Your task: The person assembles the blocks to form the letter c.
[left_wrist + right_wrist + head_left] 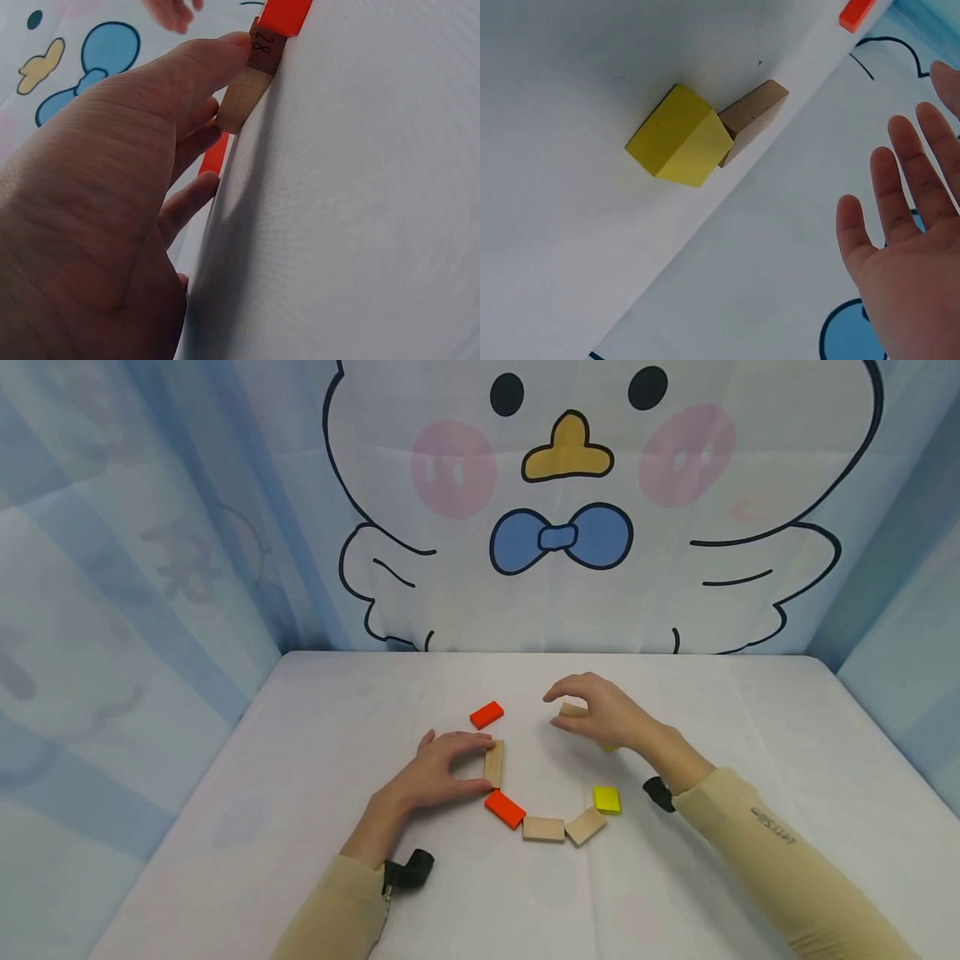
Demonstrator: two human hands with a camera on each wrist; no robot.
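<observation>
My left hand [442, 768] pinches a plain wooden block [493, 764] lengthwise, thumb at its near end and a finger at its far end. In the left wrist view, "28" is marked on the wooden block [244, 101] beside the thumb. A red block [506, 809] adjoins its near end; another red block [487, 715] lies beyond the fingertips. My right hand [611, 714] is above the table with fingers spread, holding nothing. Below it are a wooden block [573, 710] and a partly hidden yellow block [610, 748]. The right wrist view shows this yellow block [679, 139] touching the wooden block [754, 116].
Two wooden blocks [543, 829] [586, 826] and a yellow block [607, 800] continue the curve at the front. White cloth covers the table [300, 843]. A printed curtain [450, 585] hangs behind its back edge, with curtains at both sides.
</observation>
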